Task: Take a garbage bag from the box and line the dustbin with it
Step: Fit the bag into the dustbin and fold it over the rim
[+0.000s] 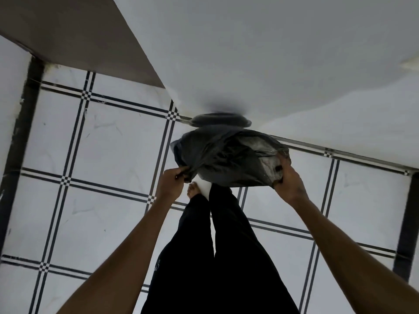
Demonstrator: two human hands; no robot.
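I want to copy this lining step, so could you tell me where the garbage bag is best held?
Grip the garbage bag at its edge, one hand per side, as the left hand and right hand do. Its slack, crumpled film probably spreads only when pulled apart.

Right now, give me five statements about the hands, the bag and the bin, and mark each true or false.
1. Both hands grip the dark garbage bag. True: the left hand pinches one edge and the right hand holds the other.
2. The bag lies flat on the tiled floor. False: it is held up, spread between the hands.
3. The dustbin stands against the white wall. True.
4. The bag already lines the dustbin. False: it is in front of the bin, not over its rim.
5. The person wears shoes. False: a bare foot shows.
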